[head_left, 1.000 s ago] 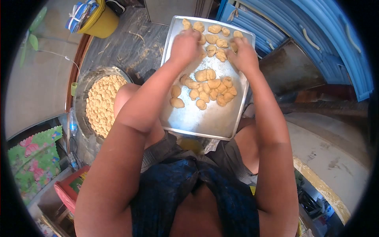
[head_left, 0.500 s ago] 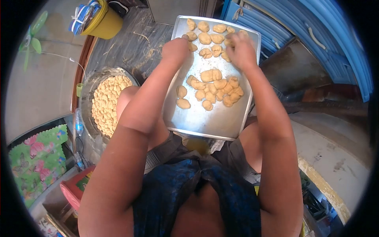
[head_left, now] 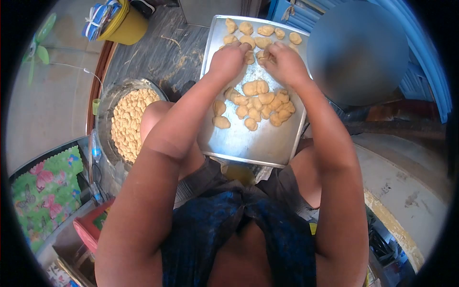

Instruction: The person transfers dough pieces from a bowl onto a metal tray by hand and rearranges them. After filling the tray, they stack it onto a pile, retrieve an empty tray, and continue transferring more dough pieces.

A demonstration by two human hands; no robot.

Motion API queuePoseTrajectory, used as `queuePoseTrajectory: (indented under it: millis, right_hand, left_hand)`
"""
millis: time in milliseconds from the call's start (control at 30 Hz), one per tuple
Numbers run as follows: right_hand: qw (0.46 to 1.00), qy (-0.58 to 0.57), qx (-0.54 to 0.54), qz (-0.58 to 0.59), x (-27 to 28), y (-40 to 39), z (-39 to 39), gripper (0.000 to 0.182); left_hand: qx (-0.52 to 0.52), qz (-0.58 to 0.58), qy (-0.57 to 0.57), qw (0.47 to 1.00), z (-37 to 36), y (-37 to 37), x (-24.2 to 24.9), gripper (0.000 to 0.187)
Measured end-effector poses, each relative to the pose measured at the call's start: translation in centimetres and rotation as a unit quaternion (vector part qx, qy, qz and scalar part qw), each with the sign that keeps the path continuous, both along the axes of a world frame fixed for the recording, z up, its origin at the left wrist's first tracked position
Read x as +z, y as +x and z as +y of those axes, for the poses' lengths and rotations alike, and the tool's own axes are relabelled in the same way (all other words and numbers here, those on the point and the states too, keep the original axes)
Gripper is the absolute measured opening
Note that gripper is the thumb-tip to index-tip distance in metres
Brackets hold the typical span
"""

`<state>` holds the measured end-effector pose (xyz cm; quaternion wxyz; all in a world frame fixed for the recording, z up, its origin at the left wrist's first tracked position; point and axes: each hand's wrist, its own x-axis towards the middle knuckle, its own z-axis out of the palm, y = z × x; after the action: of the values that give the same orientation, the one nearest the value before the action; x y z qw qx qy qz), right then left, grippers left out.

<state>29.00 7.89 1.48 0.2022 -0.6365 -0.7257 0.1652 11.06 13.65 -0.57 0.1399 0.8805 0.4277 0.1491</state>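
Note:
A metal tray [head_left: 248,148] rests across my lap with lumps of tan dough on it. My left hand [head_left: 230,61] reaches over the upper left part, its fingers curled down on a dough piece [head_left: 249,58]. Just across from it, my right hand [head_left: 286,63] has its fingers and thumb closed around another dough piece [head_left: 260,55], partly hidden. Rows of dough lumps [head_left: 266,30] lie beyond my hands. Closer to me is a cluster of dough pieces [head_left: 266,98], with two separate lumps [head_left: 221,122] at its left.
Left of my knee stands a large metal basin [head_left: 106,112] full of small dough pieces [head_left: 129,122]. A yellow bucket [head_left: 129,26] is at the upper left. Blue slatted panels [head_left: 425,52] line the right, partly covered by a blurred round grey shape [head_left: 358,52].
Both hands have moved inward, toward each other over the dough rows. A blurred round grey shape has appeared at the upper right. The near cluster of dough looks the same.

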Motion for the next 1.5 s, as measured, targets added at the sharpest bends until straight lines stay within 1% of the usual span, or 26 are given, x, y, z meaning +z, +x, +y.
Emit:
queuePoseTrajectory:
  millis: [33, 100, 133, 200, 233, 300, 333, 433, 500, 567, 633, 700, 767, 833, 867, 900, 967, 1033, 1100, 1133, 1167, 1233, 1333, 1367, 1433, 1500]
  right_hand:
    - [1.0, -0.001, 0.002, 0.0, 0.4, -0.1, -0.3, 0.031]
    - [0.99, -0.12, 0.079, -0.001, 0.7, -0.3, -1.1, 0.029]
    - [0.989, -0.121, 0.08, 0.0, 0.1, -0.4, -1.4, 0.029]
    - [0.974, -0.169, 0.152, 0.003, -1.5, -0.9, -1.9, 0.025]
    - [0.974, -0.167, 0.152, 0.006, -1.2, -0.9, -1.7, 0.025]
    - [0.974, -0.187, 0.12, 0.046, -0.4, -0.5, -1.3, 0.02]
    - [0.983, -0.159, 0.069, 0.06, -0.4, -0.5, -1.4, 0.019]
    - [0.99, -0.104, 0.004, 0.097, -0.2, 0.1, -1.0, 0.018]
    - [0.989, -0.096, -0.016, 0.112, -0.4, -0.5, -0.9, 0.017]
    - [0.982, 0.008, -0.02, 0.19, -1.5, -1.7, -0.6, 0.018]
    - [0.975, -0.024, -0.041, 0.216, -2.5, -3.3, -1.0, 0.019]
    - [0.992, 0.012, 0.009, 0.123, -4.0, -4.6, -1.3, 0.02]
    - [0.99, -0.011, 0.013, 0.139, -3.5, -5.2, -1.5, 0.02]
    - [0.991, 0.027, 0.037, 0.127, -2.7, -5.8, -2.0, 0.022]
    - [0.995, -0.028, 0.054, 0.082, -2.1, -6.1, -2.2, 0.026]
    - [0.995, -0.026, 0.051, 0.083, -1.6, -6.5, -2.7, 0.026]
    - [0.97, -0.204, 0.125, 0.043, -0.3, -7.4, -4.1, 0.029]
    - [0.974, -0.173, 0.143, 0.02, -0.7, -7.2, -4.4, 0.032]
    - [0.964, -0.226, 0.112, 0.089, 0.1, -6.4, -3.5, 0.032]
    - [0.975, -0.171, 0.107, 0.088, -0.2, -5.6, -2.8, 0.033]
    - [0.992, -0.046, 0.091, 0.074, -0.8, -4.9, -2.4, 0.031]
    - [0.993, -0.042, -0.023, 0.107, -0.8, -3.4, -2.0, 0.028]
    - [0.982, -0.102, -0.074, 0.141, -1.4, -2.4, -1.6, 0.029]
    - [0.982, -0.102, -0.076, 0.141, -2.1, -2.1, -1.6, 0.029]
    - [0.999, -0.003, 0.03, 0.022, -2.4, -2.1, -1.7, 0.026]
    - [0.999, -0.029, 0.013, 0.02, -1.0, -1.9, -2.1, 0.026]
  left_hand:
    - [0.002, 0.0, -0.001, 1.0, 0.2, 0.0, 0.3, 0.022]
    - [0.0, 0.006, -0.042, 0.999, 0.6, -0.2, 0.8, 0.025]
    - [0.0, 0.008, -0.044, 0.999, 0.4, -0.1, 1.8, 0.025]
    - [-0.056, 0.148, -0.26, 0.953, -0.5, 0.1, 4.3, 0.029]
    - [-0.055, 0.151, -0.259, 0.952, -1.2, -0.1, 3.5, 0.029]
    - [-0.117, 0.053, -0.2, 0.971, -2.9, -0.7, 0.2, 0.033]
    - [-0.124, 0.035, -0.176, 0.976, -3.5, -0.4, -0.1, 0.026]
    - [-0.118, 0.1, -0.188, 0.97, -2.9, -0.7, 0.5, 0.03]
    - [-0.071, 0.116, -0.155, 0.979, -1.8, -1.7, 1.7, 0.025]
    - [-0.017, 0.066, -0.125, 0.99, -0.5, -2.9, 2.0, 0.025]
    - [-0.003, 0.066, -0.097, 0.993, 1.1, -4.3, 0.9, 0.026]
    - [0.012, 0.062, -0.068, 0.996, 1.4, -4.6, 0.8, 0.026]
    - [0.028, 0.054, -0.094, 0.994, 0.8, -4.4, 1.4, 0.028]
    - [0.025, 0.078, -0.1, 0.992, 0.0, -3.9, 2.3, 0.029]
    - [0.027, 0.102, -0.11, 0.988, -0.2, -3.7, 2.5, 0.029]
    - [0.025, 0.103, -0.108, 0.989, -0.1, -3.8, 2.4, 0.029]
    - [0.012, 0.095, -0.096, 0.991, -0.1, -3.8, 2.2, 0.031]
    - [-0.02, 0.071, -0.103, 0.992, -0.3, -3.5, 2.6, 0.031]
    - [-0.055, 0.048, -0.109, 0.991, -0.7, -3.1, 2.8, 0.031]
    - [-0.076, 0.036, -0.126, 0.989, -0.9, -2.9, 2.4, 0.03]
    - [-0.095, 0.023, -0.143, 0.985, -1.1, -2.7, 1.9, 0.03]
    - [-0.09, 0.023, -0.118, 0.989, -1.3, -2.4, 1.0, 0.028]
    - [-0.068, 0.019, -0.118, 0.991, -1.4, -1.7, 0.2, 0.025]
    - [-0.063, 0.023, -0.109, 0.992, -1.5, -1.5, 0.1, 0.024]
    - [-0.061, 0.028, -0.097, 0.993, -1.4, -1.1, 0.4, 0.023]
    - [-0.03, 0.047, -0.094, 0.994, -1.8, -0.7, 0.9, 0.021]
